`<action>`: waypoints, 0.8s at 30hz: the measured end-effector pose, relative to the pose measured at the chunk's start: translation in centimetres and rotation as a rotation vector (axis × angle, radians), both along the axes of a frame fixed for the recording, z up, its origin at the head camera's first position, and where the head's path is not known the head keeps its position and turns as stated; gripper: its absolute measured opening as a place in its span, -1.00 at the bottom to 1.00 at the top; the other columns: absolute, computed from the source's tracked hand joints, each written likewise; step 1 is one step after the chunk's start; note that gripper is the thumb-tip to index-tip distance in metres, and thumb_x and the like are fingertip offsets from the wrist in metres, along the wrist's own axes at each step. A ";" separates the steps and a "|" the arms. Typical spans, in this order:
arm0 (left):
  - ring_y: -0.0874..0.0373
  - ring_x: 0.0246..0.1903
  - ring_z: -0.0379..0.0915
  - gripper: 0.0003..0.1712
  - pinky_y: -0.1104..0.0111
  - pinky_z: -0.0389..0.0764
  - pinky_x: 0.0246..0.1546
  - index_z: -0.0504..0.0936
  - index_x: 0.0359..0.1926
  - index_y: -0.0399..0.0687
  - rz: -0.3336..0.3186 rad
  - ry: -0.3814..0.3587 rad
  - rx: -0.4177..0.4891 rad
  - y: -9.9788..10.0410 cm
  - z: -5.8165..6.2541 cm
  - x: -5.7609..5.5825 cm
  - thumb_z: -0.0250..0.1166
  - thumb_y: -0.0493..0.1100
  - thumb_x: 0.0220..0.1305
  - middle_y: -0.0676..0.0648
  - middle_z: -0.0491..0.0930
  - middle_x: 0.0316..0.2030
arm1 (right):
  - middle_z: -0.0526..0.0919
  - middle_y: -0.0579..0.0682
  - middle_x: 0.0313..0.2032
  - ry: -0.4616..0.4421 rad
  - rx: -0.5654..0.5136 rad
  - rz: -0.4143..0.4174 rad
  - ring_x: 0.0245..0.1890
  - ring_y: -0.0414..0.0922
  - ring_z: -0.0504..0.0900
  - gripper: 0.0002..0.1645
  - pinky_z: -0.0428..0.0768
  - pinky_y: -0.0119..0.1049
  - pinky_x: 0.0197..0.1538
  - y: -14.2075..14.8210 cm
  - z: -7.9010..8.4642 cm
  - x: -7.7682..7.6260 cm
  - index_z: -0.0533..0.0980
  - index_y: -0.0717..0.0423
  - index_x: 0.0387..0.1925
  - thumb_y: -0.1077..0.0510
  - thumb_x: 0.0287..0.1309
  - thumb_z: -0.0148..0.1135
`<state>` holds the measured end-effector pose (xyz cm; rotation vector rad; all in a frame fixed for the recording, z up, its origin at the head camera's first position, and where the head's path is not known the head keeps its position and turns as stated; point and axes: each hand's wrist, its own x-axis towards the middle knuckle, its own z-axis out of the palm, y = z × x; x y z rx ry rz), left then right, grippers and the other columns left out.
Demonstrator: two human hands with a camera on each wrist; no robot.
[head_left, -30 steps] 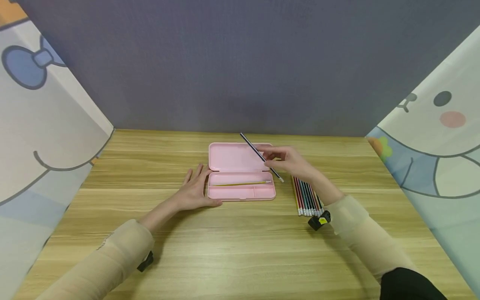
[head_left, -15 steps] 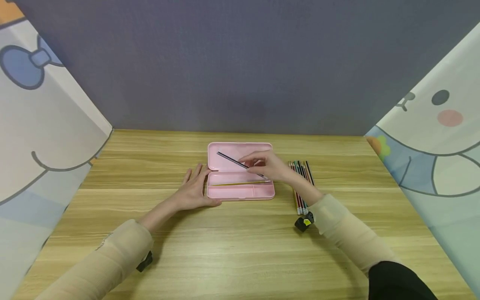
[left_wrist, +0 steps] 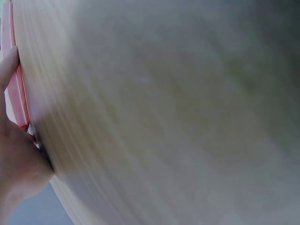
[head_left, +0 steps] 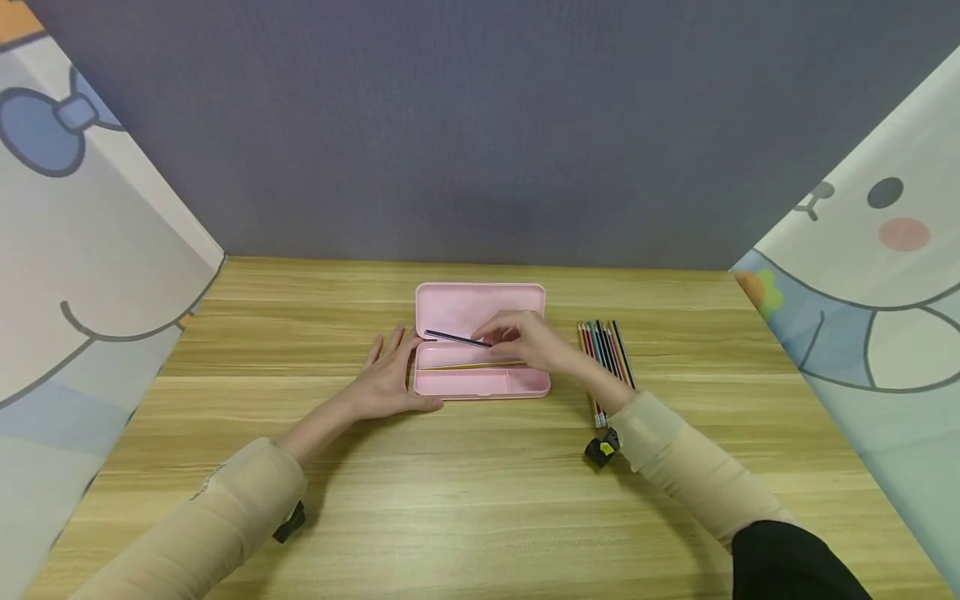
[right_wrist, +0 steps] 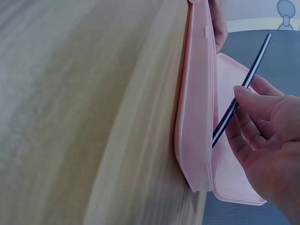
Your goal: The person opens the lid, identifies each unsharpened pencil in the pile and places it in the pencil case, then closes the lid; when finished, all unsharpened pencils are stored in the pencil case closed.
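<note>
A pink pencil case point(head_left: 461, 385) lies opened flat on the table, its lid point(head_left: 480, 300) folded toward the back wall. In its rear compartment rests a yellow pencil point(head_left: 468, 365). My right hand point(head_left: 522, 340) pinches a dark striped pencil point(head_left: 453, 337) between thumb and fingers, tilted over the case. In the right wrist view the lower end of the dark pencil point(right_wrist: 243, 86) dips behind the case's near wall. My left hand point(head_left: 386, 387) rests with spread fingers against the case's left end, thumb at the front corner.
To the right of the case lies a row of several pencils point(head_left: 603, 350), partly covered by my right forearm. A grey wall point(head_left: 480, 167) rises behind the wooden table point(head_left: 450, 500). Cartoon-printed panels stand at both sides.
My right hand has carried the dark pencil left and down from above the case's right end, and the pencil has turned closer to level. The left hand stays in place.
</note>
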<state>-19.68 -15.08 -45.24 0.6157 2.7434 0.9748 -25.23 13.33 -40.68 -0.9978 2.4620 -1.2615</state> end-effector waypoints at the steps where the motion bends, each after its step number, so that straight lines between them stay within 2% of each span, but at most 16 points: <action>1: -0.30 0.65 -0.37 0.16 -0.24 -0.43 0.60 0.18 0.47 -0.01 0.000 -0.002 0.001 0.0 0.0 0.0 0.57 0.29 0.00 -0.23 0.10 0.60 | 0.77 0.13 -0.16 0.001 0.006 -0.002 -0.13 -0.05 0.70 -0.69 0.70 -0.16 0.02 0.0 0.0 0.0 0.71 0.21 -0.01 0.41 0.21 0.36; 5: -0.28 0.65 -0.37 0.19 -0.23 -0.43 0.60 0.16 0.48 -0.04 0.004 -0.006 -0.007 0.0 0.0 0.0 0.56 0.30 -0.01 -0.22 0.06 0.62 | 0.79 0.11 -0.13 0.008 0.036 -0.007 -0.12 -0.06 0.71 -0.69 0.71 -0.15 0.04 -0.1 -0.1 0.1 0.72 0.19 -0.01 0.40 0.20 0.37; 12: -0.30 0.65 -0.37 0.19 -0.24 -0.43 0.60 0.15 0.48 -0.06 0.001 -0.006 -0.007 0.0 -0.1 -0.1 0.57 0.28 -0.01 -0.25 0.07 0.61 | 0.80 0.08 -0.12 0.002 0.103 -0.041 -0.12 -0.12 0.73 -0.68 0.72 -0.26 0.02 -0.1 -0.5 0.2 0.71 0.17 0.00 0.37 0.20 0.40; 24: -0.34 0.64 -0.36 0.15 -0.27 -0.42 0.58 0.18 0.46 0.01 0.001 0.003 0.006 -0.1 -0.2 -0.1 0.58 0.26 -0.03 -0.30 0.09 0.60 | 0.80 0.09 -0.21 0.017 0.112 -0.043 -0.18 -0.10 0.75 -0.67 0.74 -0.32 -0.06 -0.2 -1.1 0.5 0.70 0.21 0.00 0.40 0.17 0.41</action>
